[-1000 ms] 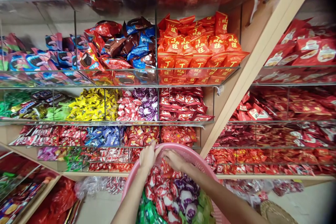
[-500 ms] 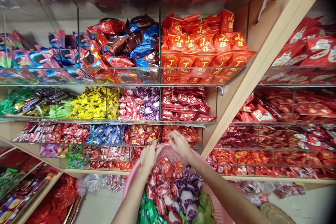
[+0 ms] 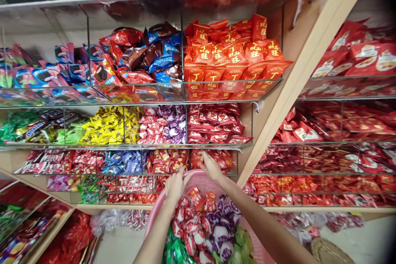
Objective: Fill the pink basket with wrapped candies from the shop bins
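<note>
A pink plastic basket [image 3: 151,218] is in front of me at the bottom centre, holding wrapped candies. Red-and-white twists [image 3: 188,220], purple-and-white twists [image 3: 222,237], green wrappers [image 3: 177,251] and a few red packets [image 3: 196,196] lie inside. My left hand [image 3: 175,185] is closed over the basket's far rim. Just right of it, my right hand [image 3: 212,168] is past the rim at a low shelf compartment of red packets [image 3: 224,159]. Its fingers are bent but apart, and nothing shows between them; the fingertips are partly lost against the packets.
Clear-fronted shelves [image 3: 123,95] rise ahead, divided into candy compartments. A slanting wooden post [image 3: 297,78] stands right of the basket, with more red packets [image 3: 324,165] beyond. Plastic bags [image 3: 111,218] lie below the shelves, and a woven item [image 3: 328,251] sits at lower right.
The view has shifted slightly, so the upper shelves appear a little lower and further left. The right hand's fingers have moved slightly at the red packets; the left hand stays on the rim.
</note>
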Demonstrator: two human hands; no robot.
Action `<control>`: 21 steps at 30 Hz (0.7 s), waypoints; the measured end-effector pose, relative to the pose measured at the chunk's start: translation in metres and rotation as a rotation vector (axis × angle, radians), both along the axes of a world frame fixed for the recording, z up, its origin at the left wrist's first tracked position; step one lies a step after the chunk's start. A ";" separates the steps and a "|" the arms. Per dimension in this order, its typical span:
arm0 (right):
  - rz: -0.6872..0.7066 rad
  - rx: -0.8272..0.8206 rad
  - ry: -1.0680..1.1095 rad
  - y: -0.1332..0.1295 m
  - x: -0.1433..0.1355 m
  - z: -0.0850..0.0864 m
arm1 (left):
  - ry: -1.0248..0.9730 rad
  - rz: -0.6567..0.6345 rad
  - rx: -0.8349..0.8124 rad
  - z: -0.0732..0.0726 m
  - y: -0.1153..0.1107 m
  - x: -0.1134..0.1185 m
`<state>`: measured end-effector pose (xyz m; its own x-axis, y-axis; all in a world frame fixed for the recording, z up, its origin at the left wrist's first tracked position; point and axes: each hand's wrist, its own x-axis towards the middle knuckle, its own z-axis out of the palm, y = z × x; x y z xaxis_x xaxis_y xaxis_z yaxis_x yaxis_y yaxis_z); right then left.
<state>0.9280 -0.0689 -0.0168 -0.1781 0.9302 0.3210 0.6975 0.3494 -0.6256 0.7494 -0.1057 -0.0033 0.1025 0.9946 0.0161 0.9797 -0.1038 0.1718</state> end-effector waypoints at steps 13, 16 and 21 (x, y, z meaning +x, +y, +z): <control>-0.044 0.162 0.385 -0.039 0.021 0.043 | 0.010 0.006 -0.018 0.000 0.001 0.000; 0.039 0.004 0.426 -0.053 0.022 0.034 | -0.004 0.001 -0.023 -0.001 0.000 0.000; 0.152 -0.237 0.329 -0.066 0.020 -0.004 | 0.010 0.010 -0.032 0.000 0.000 0.000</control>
<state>0.9477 -0.1351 -0.0208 -0.2426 0.9561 0.1640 0.3989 0.2525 -0.8815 0.7495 -0.1052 -0.0036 0.0930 0.9955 -0.0164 0.9823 -0.0890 0.1648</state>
